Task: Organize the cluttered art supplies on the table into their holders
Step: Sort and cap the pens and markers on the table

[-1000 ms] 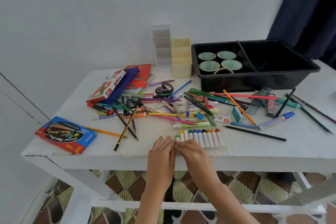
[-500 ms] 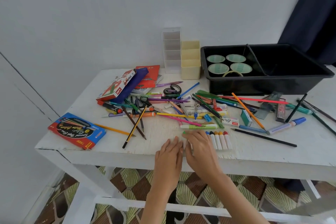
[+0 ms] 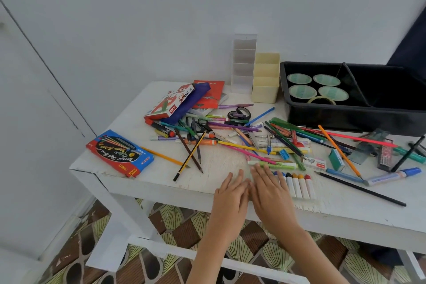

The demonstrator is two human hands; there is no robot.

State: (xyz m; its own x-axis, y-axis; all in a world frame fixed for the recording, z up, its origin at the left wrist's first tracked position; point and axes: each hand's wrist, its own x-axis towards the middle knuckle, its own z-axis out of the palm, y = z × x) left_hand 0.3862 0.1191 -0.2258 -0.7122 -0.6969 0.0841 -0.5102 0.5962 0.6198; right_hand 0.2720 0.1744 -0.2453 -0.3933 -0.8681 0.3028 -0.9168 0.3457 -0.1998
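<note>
A row of white crayons with coloured tips point(image 3: 298, 185) lies near the front edge of the white table point(image 3: 345, 205). My right hand point(image 3: 269, 190) lies flat over the left part of that row with straight fingers, hiding several crayons. My left hand point(image 3: 231, 192) rests flat on the table just to its left, fingers straight, holding nothing. Behind them spreads a jumble of pencils and pens point(image 3: 249, 143). A clear tiered holder point(image 3: 244, 63) and a cream tiered holder point(image 3: 265, 77) stand at the back by the wall.
A black two-part tray point(image 3: 345, 115) with green tape rolls point(image 3: 318, 86) sits at the back right. A blue and red pencil box point(image 3: 119, 152) lies at the left corner. An oil pastels box point(image 3: 170, 104) and scissors point(image 3: 238, 114) lie behind the pile.
My right hand has slid up onto the crayon row and flattened over its left part. My left hand moved forward beside it. The view has shifted left.
</note>
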